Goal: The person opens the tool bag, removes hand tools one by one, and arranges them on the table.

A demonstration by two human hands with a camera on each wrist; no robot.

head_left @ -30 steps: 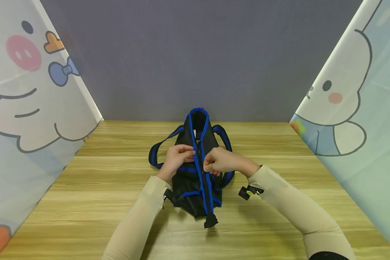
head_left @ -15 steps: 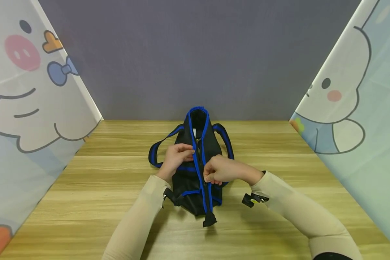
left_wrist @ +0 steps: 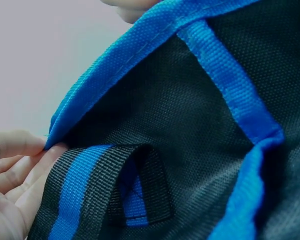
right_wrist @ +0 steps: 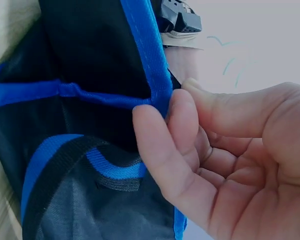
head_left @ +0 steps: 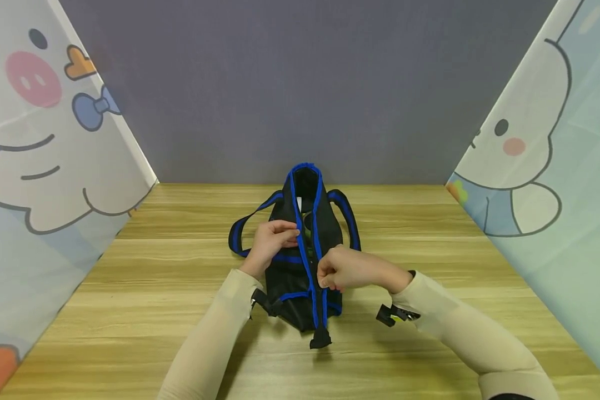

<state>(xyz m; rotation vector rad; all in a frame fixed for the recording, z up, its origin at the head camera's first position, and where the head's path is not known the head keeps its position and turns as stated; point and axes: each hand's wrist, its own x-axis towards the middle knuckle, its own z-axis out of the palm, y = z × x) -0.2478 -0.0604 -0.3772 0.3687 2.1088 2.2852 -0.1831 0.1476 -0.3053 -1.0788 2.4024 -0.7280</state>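
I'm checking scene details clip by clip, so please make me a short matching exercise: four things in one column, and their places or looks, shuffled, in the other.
1. Left hand
2. Right hand
3. Tabletop
4. Back panel

A. At the bag, nearer the black end tab
B. Plain grey
C. Pinching the bag's blue trim, farther from the black end tab
D. Wood-grained

Pairs: 1-C, 2-A, 3-D, 4-B
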